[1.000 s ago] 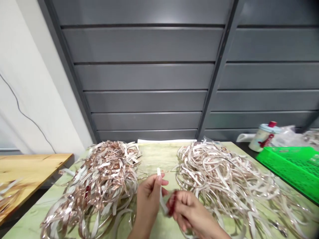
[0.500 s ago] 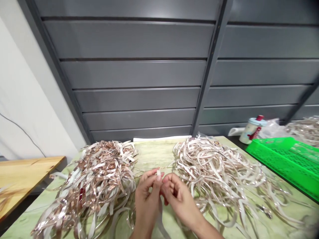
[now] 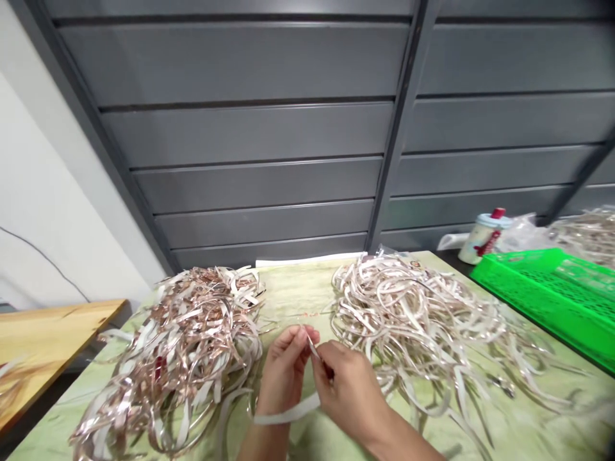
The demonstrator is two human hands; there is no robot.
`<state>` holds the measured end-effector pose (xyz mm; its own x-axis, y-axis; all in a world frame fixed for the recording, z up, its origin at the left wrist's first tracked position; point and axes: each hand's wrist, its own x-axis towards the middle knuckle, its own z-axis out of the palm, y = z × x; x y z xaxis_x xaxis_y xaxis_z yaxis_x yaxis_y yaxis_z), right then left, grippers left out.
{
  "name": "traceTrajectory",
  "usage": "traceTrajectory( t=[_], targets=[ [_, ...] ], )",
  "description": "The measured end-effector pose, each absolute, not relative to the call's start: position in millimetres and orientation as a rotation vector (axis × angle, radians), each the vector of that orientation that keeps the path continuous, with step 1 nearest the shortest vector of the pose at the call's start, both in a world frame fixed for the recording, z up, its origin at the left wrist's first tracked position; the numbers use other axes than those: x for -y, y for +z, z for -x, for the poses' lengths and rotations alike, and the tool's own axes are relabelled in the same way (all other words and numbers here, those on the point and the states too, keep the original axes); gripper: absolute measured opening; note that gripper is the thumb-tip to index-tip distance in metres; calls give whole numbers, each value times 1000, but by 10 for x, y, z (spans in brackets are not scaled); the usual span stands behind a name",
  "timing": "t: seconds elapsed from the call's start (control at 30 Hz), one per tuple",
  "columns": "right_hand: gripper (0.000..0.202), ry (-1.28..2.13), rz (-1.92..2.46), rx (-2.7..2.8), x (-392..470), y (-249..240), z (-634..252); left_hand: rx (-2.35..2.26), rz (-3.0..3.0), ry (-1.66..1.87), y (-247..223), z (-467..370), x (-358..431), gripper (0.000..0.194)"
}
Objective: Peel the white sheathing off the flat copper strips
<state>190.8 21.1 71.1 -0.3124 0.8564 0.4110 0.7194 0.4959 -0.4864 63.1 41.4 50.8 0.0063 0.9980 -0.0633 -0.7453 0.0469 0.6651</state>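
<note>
Over the front middle of the table, my left hand [image 3: 287,358] pinches the upper end of a narrow white strip [image 3: 288,413] between thumb and fingertips. My right hand [image 3: 346,383] is closed on the same strip just beside it, and the strip's tail curves out below toward the left forearm. A heap of shiny rose-gold and white strips [image 3: 202,346] lies to the left of my hands. On the right spreads a second heap of pale strips [image 3: 408,307]. Small copper-coloured scraps [image 3: 307,314] lie on the table beyond my fingertips.
The green patterned tabletop [image 3: 295,288] ends near a grey panelled wall [image 3: 269,134]. At right stand a green plastic crate [image 3: 542,294] and a cup with a red-topped lid [image 3: 484,238]. A small metal tool [image 3: 501,385] lies by the right heap. A wooden table [image 3: 52,333] is at left.
The right hand has turned over, its back now facing up, and closed on the strip. The strip's tail has swung left across the left wrist. The view has tilted slightly.
</note>
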Motion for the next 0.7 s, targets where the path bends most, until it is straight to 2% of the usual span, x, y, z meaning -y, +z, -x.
traceTrajectory(
  t=[0.07, 0.27, 0.53, 0.7],
  targets=[
    [20, 108, 1339, 2151, -194, 717, -1938, -542, -577, 1449, 484, -603, -416, 10],
    [25, -234, 1330, 2126, -160, 712, -1970, -506, -660, 1408, 465, -520, -414, 16],
    [25, -308, 1216, 2065, -122, 675, -1981, -483, -714, 1422, 450, -444, -386, 23],
    [27, -333, 1204, 2085, -103, 581, -2006, -461, -761, 1423, 452, -398, -360, 19]
  ],
)
